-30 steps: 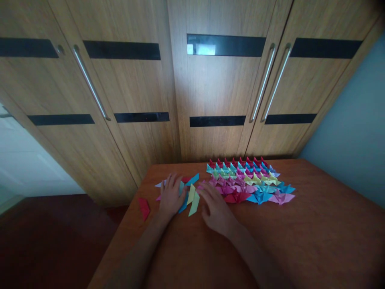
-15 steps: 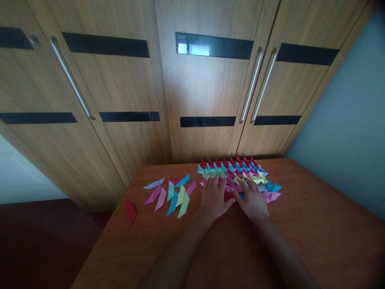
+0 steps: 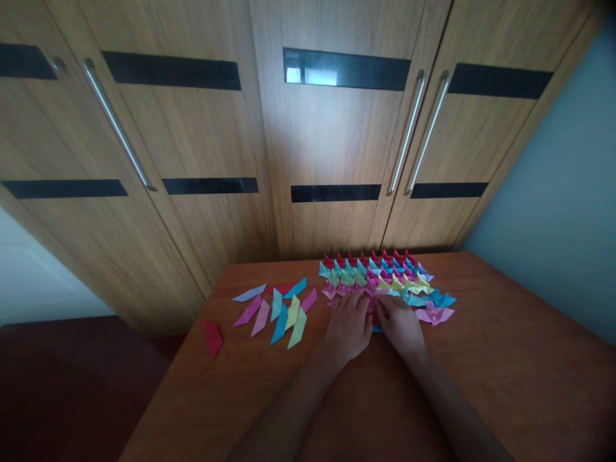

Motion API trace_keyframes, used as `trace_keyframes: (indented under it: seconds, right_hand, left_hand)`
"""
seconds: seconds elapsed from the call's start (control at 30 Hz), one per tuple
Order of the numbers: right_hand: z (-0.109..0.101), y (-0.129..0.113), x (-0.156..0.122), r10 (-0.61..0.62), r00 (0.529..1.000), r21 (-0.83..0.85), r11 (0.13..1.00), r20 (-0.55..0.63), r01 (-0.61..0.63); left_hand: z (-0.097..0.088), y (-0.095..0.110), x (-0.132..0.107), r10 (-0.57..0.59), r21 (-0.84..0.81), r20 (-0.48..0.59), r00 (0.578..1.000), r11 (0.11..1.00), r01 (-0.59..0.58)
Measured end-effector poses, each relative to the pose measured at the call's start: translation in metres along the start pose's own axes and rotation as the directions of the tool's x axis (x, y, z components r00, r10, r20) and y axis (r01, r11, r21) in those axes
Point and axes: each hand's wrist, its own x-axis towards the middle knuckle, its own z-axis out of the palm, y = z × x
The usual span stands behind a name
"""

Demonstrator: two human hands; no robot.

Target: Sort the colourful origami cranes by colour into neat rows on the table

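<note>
Block of folded paper pieces lies at the far middle of the tabletop, with its back row close to the far edge. The pieces sit in tight rows: red at the back, then teal, green and yellow, then pink. Blue and pale pink ones sit at the near right corner.

We note both hands at the block's near edge. The left hand is palm down, fingers bent forward onto the nearest pink row. The right hand is just beside it, also palm down, fingers angled in toward the left. A scrap of red and blue paper shows in the gap between them. We cannot tell whether either hand pinches a piece.

Left of the block and apart from it, flat parallelogram pieces lie fanned: lilac, pink, teal, blue, yellow, green. Further left, near the tabletop's edge, lies one red folded piece.

Beyond the tabletop stand wooden wardrobe doors with black bands and long metal handles. A grey-blue wall is to the right and a dark red floor to the left.
</note>
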Motion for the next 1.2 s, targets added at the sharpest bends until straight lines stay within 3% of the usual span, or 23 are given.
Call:
trace_keyframes:
  seconds: [0.17, 0.33, 0.43, 0.6, 0.67, 0.8, 0.97, 1.07, 1.2]
  right_hand:
    - [0.006, -0.023, 0.005, -0.012, 0.996, 0.154, 0.988, -0.088, 0.025]
    - [0.017, -0.071, 0.030, -0.001, 0.992, 0.308, 0.951, -0.125, 0.040]
    - [0.030, -0.107, 0.054, 0.005, 0.992, 0.410, 0.911, -0.125, 0.047]
    - [0.066, -0.166, 0.095, -0.028, 0.999, 0.503, 0.864, -0.017, 0.033]
    - [0.083, -0.186, 0.107, -0.040, 0.999, 0.554, 0.833, 0.033, 0.015]
    - [0.108, -0.212, 0.121, -0.111, 0.989, 0.627, 0.779, 0.096, 0.027]
    - [0.109, -0.207, 0.117, -0.143, 0.982, 0.660, 0.750, 0.121, 0.028]
    - [0.095, -0.181, 0.102, -0.098, 0.987, 0.663, 0.748, 0.124, -0.009]
    - [0.063, -0.131, 0.070, -0.042, 0.993, 0.642, 0.766, 0.106, -0.036]
  left_hand:
    - [-0.015, -0.015, -0.013, 0.008, -0.054, -0.037, 0.999, 0.998, -0.010]
    - [-0.047, -0.045, -0.025, -0.002, -0.121, -0.130, 0.991, 0.993, -0.014]
    - [-0.075, -0.075, -0.034, -0.063, -0.122, -0.236, 0.970, 0.992, 0.034]
    - [-0.117, -0.144, -0.050, -0.241, -0.068, -0.379, 0.893, 0.970, 0.233]
    - [-0.126, -0.170, -0.055, -0.304, -0.082, -0.414, 0.858, 0.951, 0.298]
    - [-0.133, -0.200, -0.059, -0.320, -0.116, -0.406, 0.856, 0.947, 0.299]
    - [-0.131, -0.201, -0.061, -0.305, -0.160, -0.335, 0.892, 0.951, 0.265]
    - [-0.133, -0.197, -0.066, -0.313, -0.185, -0.343, 0.886, 0.947, 0.262]
    - [-0.138, -0.194, -0.078, -0.335, -0.179, -0.394, 0.856, 0.941, 0.286]
